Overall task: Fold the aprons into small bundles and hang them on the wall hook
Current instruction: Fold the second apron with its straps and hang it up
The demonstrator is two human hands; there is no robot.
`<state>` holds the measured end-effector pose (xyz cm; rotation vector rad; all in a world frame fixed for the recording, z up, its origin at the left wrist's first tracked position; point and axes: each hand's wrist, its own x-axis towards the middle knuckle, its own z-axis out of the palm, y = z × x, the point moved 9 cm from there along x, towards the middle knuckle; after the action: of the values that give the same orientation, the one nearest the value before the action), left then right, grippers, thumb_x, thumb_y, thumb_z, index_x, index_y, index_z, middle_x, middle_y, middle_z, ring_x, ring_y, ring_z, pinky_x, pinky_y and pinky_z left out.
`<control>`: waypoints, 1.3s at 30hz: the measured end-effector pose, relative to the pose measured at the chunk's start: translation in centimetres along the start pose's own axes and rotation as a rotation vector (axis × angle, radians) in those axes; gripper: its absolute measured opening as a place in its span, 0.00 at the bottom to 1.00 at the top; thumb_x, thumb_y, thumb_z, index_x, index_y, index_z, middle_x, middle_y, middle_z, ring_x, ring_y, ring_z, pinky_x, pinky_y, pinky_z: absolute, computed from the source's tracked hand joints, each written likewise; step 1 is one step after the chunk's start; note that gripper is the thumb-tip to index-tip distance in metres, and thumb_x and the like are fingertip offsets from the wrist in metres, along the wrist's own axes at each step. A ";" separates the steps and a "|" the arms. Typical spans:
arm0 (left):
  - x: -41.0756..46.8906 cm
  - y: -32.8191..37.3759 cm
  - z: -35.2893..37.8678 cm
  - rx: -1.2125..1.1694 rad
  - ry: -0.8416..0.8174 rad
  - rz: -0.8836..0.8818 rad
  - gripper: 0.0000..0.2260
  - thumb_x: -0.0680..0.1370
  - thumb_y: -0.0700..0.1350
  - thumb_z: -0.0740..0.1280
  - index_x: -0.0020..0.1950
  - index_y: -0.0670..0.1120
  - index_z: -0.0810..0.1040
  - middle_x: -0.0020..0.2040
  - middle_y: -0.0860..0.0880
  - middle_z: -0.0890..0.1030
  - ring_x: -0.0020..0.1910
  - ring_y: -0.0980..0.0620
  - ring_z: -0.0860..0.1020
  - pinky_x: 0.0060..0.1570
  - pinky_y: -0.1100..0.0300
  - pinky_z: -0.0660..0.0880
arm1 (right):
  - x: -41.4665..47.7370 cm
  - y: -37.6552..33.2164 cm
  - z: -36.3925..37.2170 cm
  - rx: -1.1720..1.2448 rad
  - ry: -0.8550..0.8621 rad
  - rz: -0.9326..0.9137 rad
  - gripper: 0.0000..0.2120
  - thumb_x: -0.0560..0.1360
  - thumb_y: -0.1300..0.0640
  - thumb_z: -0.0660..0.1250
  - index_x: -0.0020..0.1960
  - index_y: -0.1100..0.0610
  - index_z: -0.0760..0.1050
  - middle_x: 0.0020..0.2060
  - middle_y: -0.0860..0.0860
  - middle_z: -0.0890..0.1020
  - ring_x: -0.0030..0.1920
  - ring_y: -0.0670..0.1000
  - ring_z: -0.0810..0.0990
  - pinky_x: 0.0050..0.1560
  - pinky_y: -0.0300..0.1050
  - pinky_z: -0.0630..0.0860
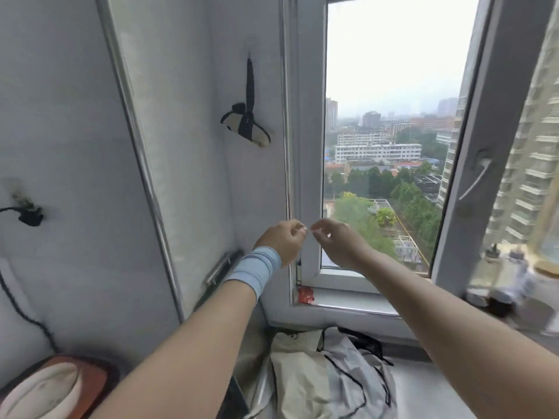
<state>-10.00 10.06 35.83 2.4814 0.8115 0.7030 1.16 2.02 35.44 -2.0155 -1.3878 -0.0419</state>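
A folded beige apron bundle [251, 128], wrapped in its black strap, hangs from a wall hook [249, 57] left of the window. On the counter below lie a crumpled beige apron [295, 370] and a grey apron [351, 382] with black cords. My left hand [282, 240], with a blue wristband, and my right hand [335, 243] are raised in front of the window frame, well below the bundle. Both have curled fingers and their fingertips almost meet. I cannot make out anything between them.
The window frame [308, 176] stands right behind my hands, with its handle [478, 176] further right. A red packet [306, 295] lies on the sill, bottles [508, 276] stand at the right. On the left are a wall plug with cable [30, 217] and a round appliance [51, 388].
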 end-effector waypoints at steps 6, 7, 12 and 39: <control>-6.5 -3.1 14.3 -0.056 -0.269 -0.139 0.11 0.80 0.53 0.61 0.56 0.51 0.79 0.52 0.50 0.82 0.51 0.49 0.79 0.56 0.56 0.74 | -9.9 11.0 6.9 -0.036 -0.245 0.215 0.12 0.79 0.53 0.61 0.58 0.52 0.80 0.55 0.54 0.84 0.55 0.55 0.80 0.54 0.45 0.75; -7.4 -3.5 16.3 -0.063 -0.302 -0.151 0.11 0.80 0.52 0.61 0.56 0.50 0.79 0.52 0.49 0.82 0.53 0.49 0.78 0.57 0.56 0.73 | -11.3 12.8 8.1 -0.043 -0.289 0.245 0.12 0.79 0.53 0.61 0.58 0.52 0.80 0.55 0.53 0.84 0.55 0.55 0.80 0.54 0.44 0.74; -10.0 -6.3 25.0 -0.007 -0.447 -0.255 0.10 0.79 0.52 0.62 0.57 0.52 0.79 0.55 0.53 0.81 0.54 0.50 0.78 0.57 0.56 0.74 | -16.9 21.0 13.8 -0.088 -0.473 0.369 0.13 0.77 0.54 0.63 0.59 0.52 0.80 0.58 0.51 0.83 0.58 0.52 0.80 0.55 0.39 0.72; -4.7 -11.8 41.9 0.232 -0.512 -0.418 0.21 0.80 0.48 0.59 0.73 0.59 0.63 0.70 0.49 0.65 0.69 0.45 0.65 0.64 0.48 0.68 | -12.9 36.3 23.5 0.339 -0.415 0.539 0.07 0.68 0.60 0.63 0.33 0.59 0.67 0.29 0.51 0.69 0.32 0.51 0.66 0.33 0.46 0.61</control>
<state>6.18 5.67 -4.66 2.3959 1.1934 -0.1760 17.98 -2.98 -6.12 -2.0985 -0.9451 0.8320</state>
